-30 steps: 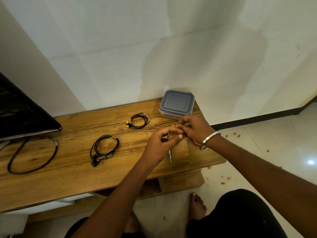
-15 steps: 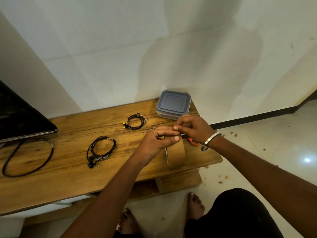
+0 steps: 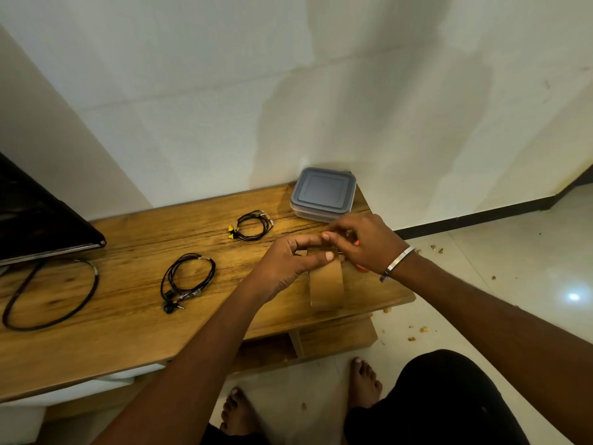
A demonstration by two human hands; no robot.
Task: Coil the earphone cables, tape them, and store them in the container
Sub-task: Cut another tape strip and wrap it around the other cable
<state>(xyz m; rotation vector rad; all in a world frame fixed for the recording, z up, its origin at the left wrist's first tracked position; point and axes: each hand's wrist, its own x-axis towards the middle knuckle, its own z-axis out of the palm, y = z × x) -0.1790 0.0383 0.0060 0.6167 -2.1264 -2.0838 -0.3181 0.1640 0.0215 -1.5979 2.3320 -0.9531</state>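
Note:
A roll of brown tape [image 3: 325, 285] stands on edge near the right end of the wooden table [image 3: 128, 322]. My left hand [image 3: 285, 264] grips the roll's top from the left, thumb and forefinger around it. My right hand [image 3: 365, 242] pinches at the tape on the top of the roll, fingertips meeting those of the left hand. Two coiled earphones lie to the left: one with yellow tips [image 3: 252, 225], one all black [image 3: 187, 281]. The grey-lidded container [image 3: 324, 192] sits shut at the table's far right corner.
A thick black cable loop [image 3: 48, 293] lies at the table's left under a dark screen [image 3: 38, 220]. A bit of something orange-red [image 3: 361, 268] shows under my right wrist. The table's right edge is close to the roll. Crumbs dot the tiled floor [image 3: 513, 284].
Both hands stayed at the top of the tape roll, and the fingertips shifted a little. The view drifted slightly. The earphones and container have not moved.

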